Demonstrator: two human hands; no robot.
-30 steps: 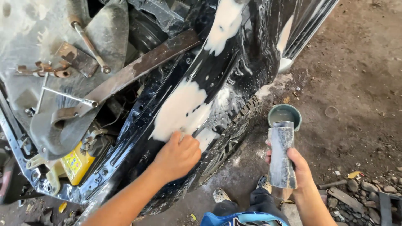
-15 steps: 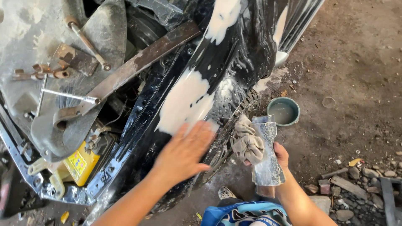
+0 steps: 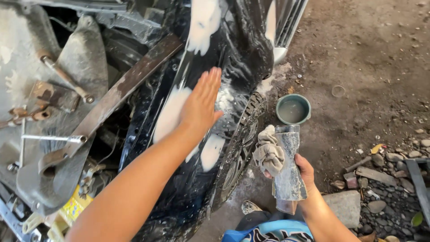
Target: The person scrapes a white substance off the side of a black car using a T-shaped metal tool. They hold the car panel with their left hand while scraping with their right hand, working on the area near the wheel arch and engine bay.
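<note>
Our left hand (image 3: 201, 105) lies flat, fingers spread, on the wet black panel (image 3: 233, 54); our right hand (image 3: 301, 172) grips sandpaper (image 3: 289, 168) and a rag (image 3: 268, 154).

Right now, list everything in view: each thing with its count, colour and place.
car body panel: one, glossy black with white patches, wet, centre
tyre: one, black, beside the panel's lower edge
rusty flat bar: one, brown, slanting across the left
grey underbody: one, dusty, far left
yellow part: one, lower left
bowl: one, green, holding cloudy water, on the dirt floor
stones: several, grey, lower right
rag: one, grey, in the right hand
folded sheet: one, grey, wet, in the right hand
left hand: flat on the panel, fingers spread
right hand: gripping rag and sheet
</note>
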